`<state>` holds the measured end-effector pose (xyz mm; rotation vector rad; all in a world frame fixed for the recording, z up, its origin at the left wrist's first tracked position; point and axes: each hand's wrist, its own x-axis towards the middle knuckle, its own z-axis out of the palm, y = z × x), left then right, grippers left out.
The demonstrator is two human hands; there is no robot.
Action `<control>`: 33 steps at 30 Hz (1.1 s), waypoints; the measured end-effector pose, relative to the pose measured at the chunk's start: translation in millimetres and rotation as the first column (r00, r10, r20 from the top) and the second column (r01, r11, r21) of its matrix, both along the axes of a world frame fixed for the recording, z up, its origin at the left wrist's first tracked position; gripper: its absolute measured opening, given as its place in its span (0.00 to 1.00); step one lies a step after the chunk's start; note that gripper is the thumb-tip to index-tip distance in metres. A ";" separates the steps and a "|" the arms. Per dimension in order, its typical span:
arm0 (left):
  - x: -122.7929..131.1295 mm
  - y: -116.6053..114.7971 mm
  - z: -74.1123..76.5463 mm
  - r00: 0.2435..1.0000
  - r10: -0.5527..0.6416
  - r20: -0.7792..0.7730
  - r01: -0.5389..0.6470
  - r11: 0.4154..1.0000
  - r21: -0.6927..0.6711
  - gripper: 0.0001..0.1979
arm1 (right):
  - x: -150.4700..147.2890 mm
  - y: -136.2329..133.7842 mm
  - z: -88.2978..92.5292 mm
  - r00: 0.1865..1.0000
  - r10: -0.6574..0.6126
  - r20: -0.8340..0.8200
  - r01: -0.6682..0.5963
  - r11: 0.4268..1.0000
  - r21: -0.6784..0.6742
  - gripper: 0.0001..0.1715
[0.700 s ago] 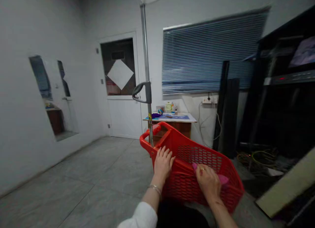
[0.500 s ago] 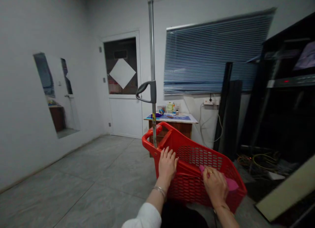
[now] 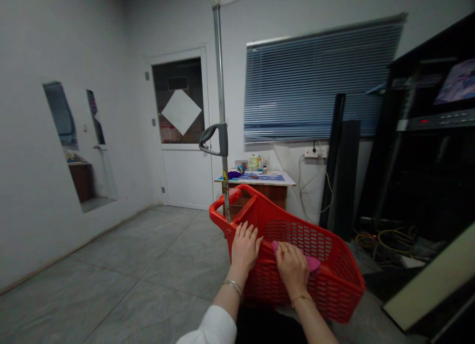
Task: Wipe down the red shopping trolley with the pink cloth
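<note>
A red plastic shopping basket (image 3: pixel 297 235) with perforated sides stands in front of me, its long near rim running away to the right. My left hand (image 3: pixel 244 246) lies over that rim close to the handle end, fingers stretched and slightly apart. On the same rim, farther right, my right hand (image 3: pixel 293 267) is closed around a pink cloth (image 3: pixel 314 265) and presses it against the plastic. Part of the cloth sticks out past the fingers; the rest is hidden under the palm. From the handle end rises a metal pole (image 3: pixel 220 67) with a grey grip (image 3: pixel 215 139).
Behind the basket is a small table (image 3: pixel 256 179) holding bottles and a purple item. A white door (image 3: pixel 185 175) and a wall mirror (image 3: pixel 81 175) are to the left. On the right stand dark panels (image 3: pixel 336 161), a rack (image 3: pixel 426 121), coiled cables (image 3: pixel 393 240) and a leaning pale board (image 3: pixel 426 284).
My right hand has slid left along the rim with the pink cloth, closer to my left hand. My left hand stays at its place on the basket. The whole view has shifted slightly.
</note>
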<state>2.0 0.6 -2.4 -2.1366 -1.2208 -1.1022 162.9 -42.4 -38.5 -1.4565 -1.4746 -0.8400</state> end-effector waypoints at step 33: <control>20.2 -8.8 -3.7 0.994 -0.064 0.091 0.066 0.998 -0.023 0.16 | 82.4 -18.8 -23.9 0.990 -0.144 0.001 0.143 0.988 0.065 0.15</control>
